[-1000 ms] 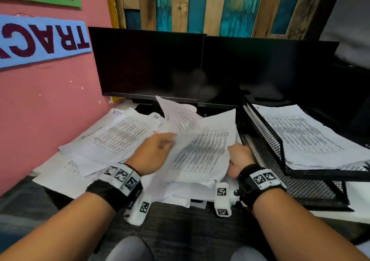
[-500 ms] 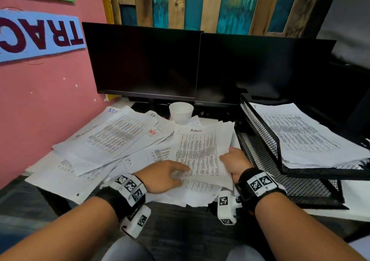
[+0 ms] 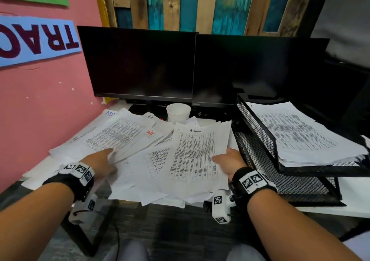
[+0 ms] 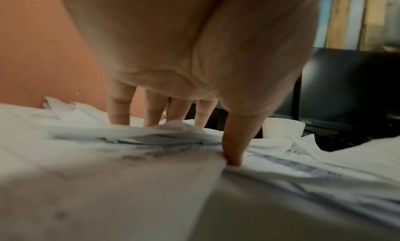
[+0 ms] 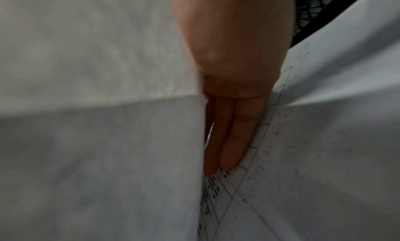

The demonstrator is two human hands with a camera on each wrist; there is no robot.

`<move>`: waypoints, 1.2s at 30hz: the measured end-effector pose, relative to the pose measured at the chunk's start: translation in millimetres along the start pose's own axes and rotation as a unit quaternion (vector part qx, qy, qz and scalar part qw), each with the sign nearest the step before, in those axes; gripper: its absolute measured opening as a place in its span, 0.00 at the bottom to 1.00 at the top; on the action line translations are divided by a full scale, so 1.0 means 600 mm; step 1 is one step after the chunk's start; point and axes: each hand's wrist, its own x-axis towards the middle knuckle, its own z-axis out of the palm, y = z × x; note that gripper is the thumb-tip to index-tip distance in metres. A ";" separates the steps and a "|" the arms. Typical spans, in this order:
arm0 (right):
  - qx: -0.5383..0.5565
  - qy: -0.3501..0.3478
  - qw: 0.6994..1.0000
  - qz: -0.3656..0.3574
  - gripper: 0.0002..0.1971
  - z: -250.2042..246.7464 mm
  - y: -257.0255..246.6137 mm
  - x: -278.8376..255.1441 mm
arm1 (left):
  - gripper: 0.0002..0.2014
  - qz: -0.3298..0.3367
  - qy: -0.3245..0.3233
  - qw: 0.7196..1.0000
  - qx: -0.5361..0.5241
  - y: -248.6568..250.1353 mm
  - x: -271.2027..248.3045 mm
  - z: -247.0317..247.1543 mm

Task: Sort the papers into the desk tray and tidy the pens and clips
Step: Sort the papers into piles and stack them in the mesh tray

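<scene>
Loose printed papers (image 3: 112, 136) cover the desk in an untidy pile. A sheet headed "Admin" (image 3: 194, 152) lies on top at the middle. My right hand (image 3: 222, 158) pinches its right edge, thumb on top, and the straight fingers (image 5: 229, 142) lie beneath it between sheets. My left hand (image 3: 106, 156) reaches into the left pile with straight, spread fingers (image 4: 151, 111), whose tips are hidden behind a paper edge; the thumb presses on a sheet. The black mesh desk tray (image 3: 258, 132) stands at the right, with a paper stack (image 3: 300, 132) in its top tier. I see no pens or clips.
Two dark monitors (image 3: 138, 64) (image 3: 258, 66) stand behind the papers, with a white cup (image 3: 178, 112) in front of them. A pink wall closes off the left side. The tray's lower tier (image 3: 280, 172) shows bare mesh. Papers overhang the desk's front edge.
The Admin sheet, lifted a second ago, now lies nearly flat on the pile. My left hand left it and moved left into the other stack. My right hand kept its hold.
</scene>
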 end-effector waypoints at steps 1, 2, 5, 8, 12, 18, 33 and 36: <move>0.004 0.004 1.000 0.000 0.13 0.001 -0.001 -0.001 | 0.43 -0.003 0.018 1.000 0.004 -0.001 -0.004 0.001; 0.004 0.007 1.000 -0.002 0.12 0.001 -0.004 -0.005 | 0.40 -0.003 0.036 0.999 0.004 -0.002 -0.009 -0.002; -0.008 0.014 1.000 0.003 0.10 -0.003 -0.010 -0.011 | 0.15 -0.003 0.083 0.996 -0.020 -0.014 -0.011 -0.009; 0.006 0.035 0.999 0.009 0.18 -0.012 -0.016 -0.014 | 0.22 -0.011 0.107 0.991 -0.084 -0.023 -0.012 -0.017; 0.060 0.063 0.996 -0.003 0.13 -0.022 -0.035 -0.033 | 0.26 0.005 0.084 0.989 -0.123 -0.022 -0.029 -0.026; 0.166 0.029 0.985 -0.036 0.16 -0.020 -0.054 -0.038 | 0.23 0.045 0.132 0.981 -0.134 -0.019 -0.033 -0.038; -0.017 -0.013 0.999 0.043 0.12 0.032 -0.017 -0.048 | 0.16 0.256 0.094 0.957 -0.096 0.205 -0.097 0.023; 0.067 -0.024 0.994 0.079 0.21 0.044 -0.021 -0.039 | 0.15 0.297 0.042 0.953 -0.034 0.263 -0.128 0.070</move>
